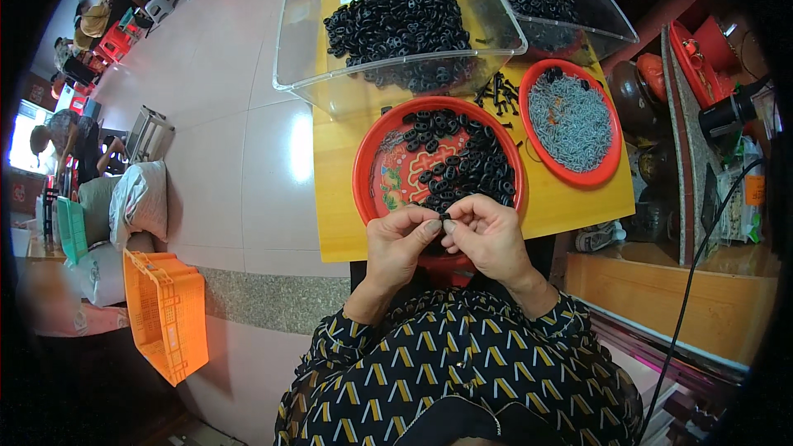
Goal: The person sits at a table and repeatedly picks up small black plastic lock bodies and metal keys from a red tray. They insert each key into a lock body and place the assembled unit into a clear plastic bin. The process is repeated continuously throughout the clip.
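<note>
My left hand (395,246) and my right hand (491,239) meet over the near rim of a red patterned tray (360,167). Thumbs and forefingers of both are pinched together on one small black part (444,216), mostly covered by the fingertips. Many small black plastic pieces with holes (487,167) lie in the tray, heaped toward its right side. A second red tray (613,167), to the right, is filled with small silvery metal pieces (572,124), possibly screws. Between the trays and the bins, black screw-like pieces (500,92) lie loose on the yellow tabletop (334,223).
Behind the trays stand two transparent bins (289,49) of black pieces. To the right are a stone-edged shelf (679,149) and a hanging black cable (690,297). An orange crate (178,314) and white sacks (140,198) sit at left. Other people (70,144) are farther off.
</note>
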{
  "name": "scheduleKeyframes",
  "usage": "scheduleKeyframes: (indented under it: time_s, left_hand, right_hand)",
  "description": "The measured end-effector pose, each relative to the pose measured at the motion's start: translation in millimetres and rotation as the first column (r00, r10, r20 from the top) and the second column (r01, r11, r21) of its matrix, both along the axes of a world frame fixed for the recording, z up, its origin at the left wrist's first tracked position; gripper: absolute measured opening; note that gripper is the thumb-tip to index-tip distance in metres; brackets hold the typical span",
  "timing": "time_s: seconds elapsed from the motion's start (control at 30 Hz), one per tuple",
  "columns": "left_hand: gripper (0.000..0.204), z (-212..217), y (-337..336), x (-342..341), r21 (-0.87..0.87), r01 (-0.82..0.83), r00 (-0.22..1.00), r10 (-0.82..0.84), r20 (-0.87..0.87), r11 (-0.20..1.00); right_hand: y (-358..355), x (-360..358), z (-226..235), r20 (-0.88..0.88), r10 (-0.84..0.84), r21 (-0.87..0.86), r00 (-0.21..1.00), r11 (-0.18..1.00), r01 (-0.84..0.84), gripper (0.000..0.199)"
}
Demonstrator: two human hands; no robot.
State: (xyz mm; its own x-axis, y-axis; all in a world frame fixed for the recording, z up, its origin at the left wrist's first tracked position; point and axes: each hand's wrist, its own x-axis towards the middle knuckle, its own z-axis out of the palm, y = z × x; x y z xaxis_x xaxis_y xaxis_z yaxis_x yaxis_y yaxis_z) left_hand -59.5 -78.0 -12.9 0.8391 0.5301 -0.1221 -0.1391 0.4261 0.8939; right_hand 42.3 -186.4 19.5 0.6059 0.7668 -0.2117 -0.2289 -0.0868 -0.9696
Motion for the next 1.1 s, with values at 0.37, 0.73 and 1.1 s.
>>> scheduleKeyframes:
  time_s: [0.37,0.73,1.1]
  left_hand:
    - [0.01,4,-2,1,0.0,0.043,0.999,-0.043,0.014,0.999]
    - [0.003,8,-7,6,0.624,0.015,0.999,0.019,-0.049,0.782]
    - [0.003,7,-6,12,0.634,0.011,1.0,-0.021,0.009,0.774]
  right_hand:
    - [-4,1,-1,-0.124,-0.038,0.077,0.992,0.996,0.048,0.014]
    - [-11,4,-1,-0.027,-0.04,-0.022,0.999,0.999,0.039,0.01]
    - [-12,7,-3,-0.059,-0.042,0.017,0.997,0.999,0.043,0.008]
